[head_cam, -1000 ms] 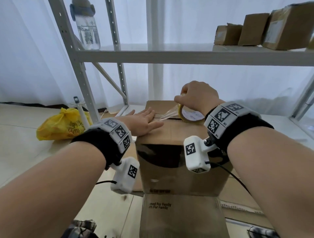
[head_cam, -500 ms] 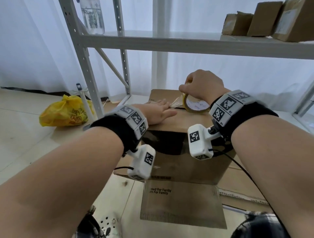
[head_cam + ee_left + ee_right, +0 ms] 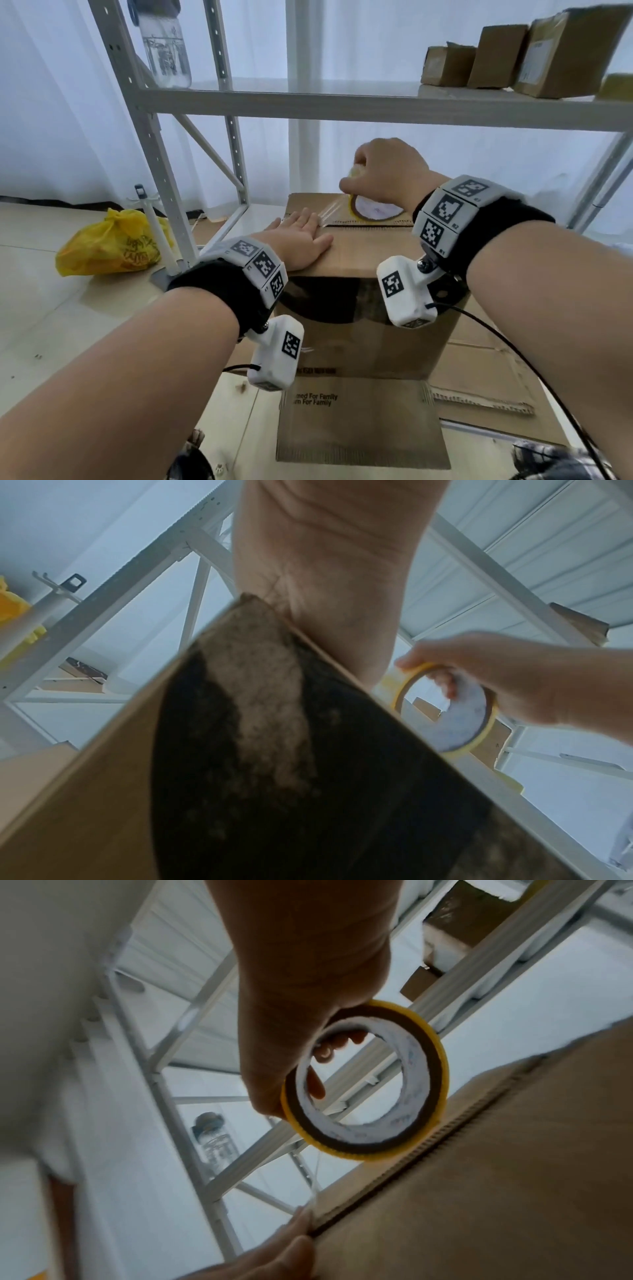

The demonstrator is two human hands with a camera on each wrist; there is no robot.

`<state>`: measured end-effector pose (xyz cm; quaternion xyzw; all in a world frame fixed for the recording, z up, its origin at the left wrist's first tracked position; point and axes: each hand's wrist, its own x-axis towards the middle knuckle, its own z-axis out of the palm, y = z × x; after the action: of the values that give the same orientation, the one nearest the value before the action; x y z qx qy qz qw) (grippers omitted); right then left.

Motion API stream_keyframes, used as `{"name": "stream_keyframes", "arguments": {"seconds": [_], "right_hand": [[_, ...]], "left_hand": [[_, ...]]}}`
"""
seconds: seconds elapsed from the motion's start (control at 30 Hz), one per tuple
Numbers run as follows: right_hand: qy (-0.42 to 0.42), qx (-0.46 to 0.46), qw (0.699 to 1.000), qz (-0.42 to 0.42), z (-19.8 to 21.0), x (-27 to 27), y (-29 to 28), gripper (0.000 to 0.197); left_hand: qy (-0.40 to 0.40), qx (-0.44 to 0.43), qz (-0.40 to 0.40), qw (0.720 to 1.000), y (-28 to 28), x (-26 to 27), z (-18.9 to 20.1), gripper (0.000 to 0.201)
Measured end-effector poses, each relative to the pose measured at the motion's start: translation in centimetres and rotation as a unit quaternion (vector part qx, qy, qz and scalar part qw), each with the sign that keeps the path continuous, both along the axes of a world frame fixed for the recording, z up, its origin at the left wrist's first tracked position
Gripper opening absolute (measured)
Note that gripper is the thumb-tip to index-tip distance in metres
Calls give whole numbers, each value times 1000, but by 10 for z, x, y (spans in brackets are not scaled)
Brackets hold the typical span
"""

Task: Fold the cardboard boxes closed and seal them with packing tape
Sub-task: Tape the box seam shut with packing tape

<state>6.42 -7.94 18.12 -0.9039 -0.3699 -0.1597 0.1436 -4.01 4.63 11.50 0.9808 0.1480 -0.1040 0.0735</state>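
A brown cardboard box (image 3: pixel 363 329) stands on the floor with its top flaps folded shut. My left hand (image 3: pixel 301 240) lies flat on the left of the box top, fingers straight, pressing down the tape's end at the seam. My right hand (image 3: pixel 383 171) grips a roll of clear packing tape (image 3: pixel 373 212) with a yellow rim, held on edge over the seam. A short strip of tape (image 3: pixel 334 214) stretches from the roll to my left fingertips. In the right wrist view my fingers curl through the roll (image 3: pixel 366 1083). The left wrist view shows the roll (image 3: pixel 448 710) beyond the box (image 3: pixel 103 804).
A white metal rack (image 3: pixel 342 102) stands right behind the box, with small cardboard boxes (image 3: pixel 513 58) on its shelf and a water bottle (image 3: pixel 168 44) at its left. A yellow plastic bag (image 3: pixel 109 246) lies on the floor at left. Flattened cardboard (image 3: pixel 363 425) lies under and right of the box.
My right hand has turned the roll more upright and lifted slightly, while the left hand stays flat on the tape's end. The head view has moved closer and tilted.
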Motion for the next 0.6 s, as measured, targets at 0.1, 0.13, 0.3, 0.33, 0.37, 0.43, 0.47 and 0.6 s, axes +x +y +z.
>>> {"name": "stream_keyframes", "arguments": {"seconds": [0.1, 0.13, 0.3, 0.33, 0.37, 0.43, 0.47, 0.6], "right_hand": [[-37, -30, 999, 21, 13, -9, 13, 28], [-19, -41, 999, 9, 15, -7, 11, 27], [34, -88, 994, -50, 0, 14, -20, 20], [40, -74, 995, -44, -2, 15, -21, 19], [42, -63, 996, -44, -3, 17, -22, 21], [47, -28, 996, -68, -3, 19, -27, 30], [62, 1, 995, -77, -3, 22, -30, 37], [169, 122, 976, -62, -20, 28, -45, 68]], "left_hand": [[-2, -15, 7, 1000, 2, -2, 2, 65], [-1, -16, 9, 1000, 3, -3, 2, 66], [0, -4, 5, 1000, 2, -1, 1, 67], [2, 3, 7, 1000, 1, 0, 1, 67], [5, 8, 11, 1000, 1, 1, 1, 67], [13, 16, 21, 1000, -2, 3, 1, 67], [16, 22, 25, 999, -3, 4, 1, 66], [27, 43, 36, 998, -13, 7, 3, 63]]}}
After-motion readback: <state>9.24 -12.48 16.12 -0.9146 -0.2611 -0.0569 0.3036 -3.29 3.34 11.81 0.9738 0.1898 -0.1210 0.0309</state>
